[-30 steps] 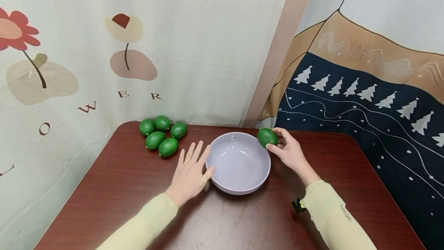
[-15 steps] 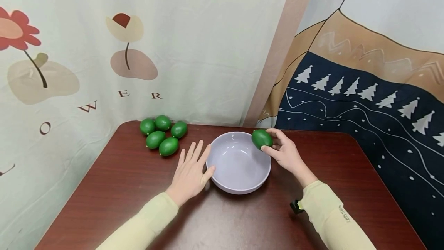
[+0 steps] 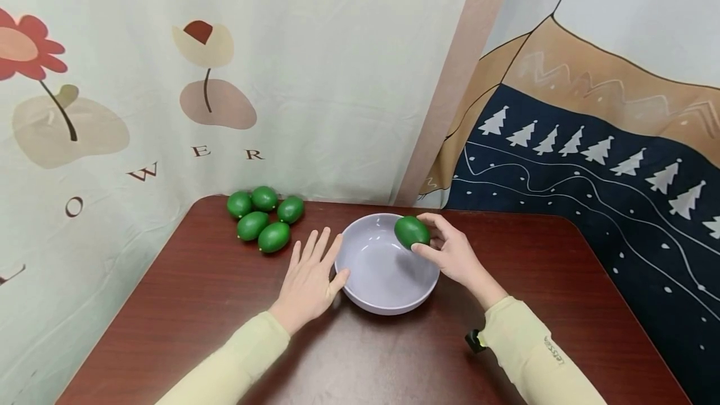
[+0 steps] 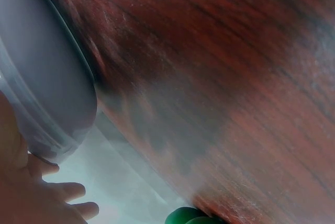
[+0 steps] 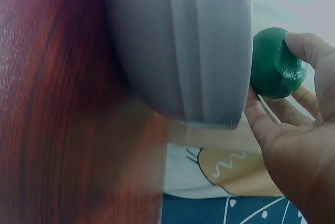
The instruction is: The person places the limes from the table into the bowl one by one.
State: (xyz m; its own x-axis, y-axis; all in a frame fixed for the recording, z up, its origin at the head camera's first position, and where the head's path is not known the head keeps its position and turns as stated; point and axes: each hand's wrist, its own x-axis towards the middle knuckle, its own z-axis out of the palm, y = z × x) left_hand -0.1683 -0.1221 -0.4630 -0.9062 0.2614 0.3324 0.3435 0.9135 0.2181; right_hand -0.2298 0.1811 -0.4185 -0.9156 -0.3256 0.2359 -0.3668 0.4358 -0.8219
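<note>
A pale lilac bowl (image 3: 382, 280) stands on the dark red-brown table, with nothing inside it. Over its far right rim my right hand (image 3: 452, 255) pinches a green lime (image 3: 412, 232) between thumb and fingers. The right wrist view shows that lime (image 5: 277, 64) level with the bowl's rim, the thumb on its upper side. My left hand (image 3: 306, 283) lies against the bowl's left side, fingers straight and spread; the left wrist view has its fingertips by the bowl (image 4: 47, 72). Left of the bowl, several more limes (image 3: 274, 237) rest in a cluster.
The wooden table (image 3: 394, 361) has its back edge against a pale curtain (image 3: 337, 111) with flower prints. A dark blue patterned cloth (image 3: 562, 192) hangs at the back right. A black watch-like band (image 3: 475, 340) is at my right wrist.
My right hand has carried the lime leftward, from beside the bowl's right rim to over the bowl's inside. The left hand and the clustered limes have stayed put.
</note>
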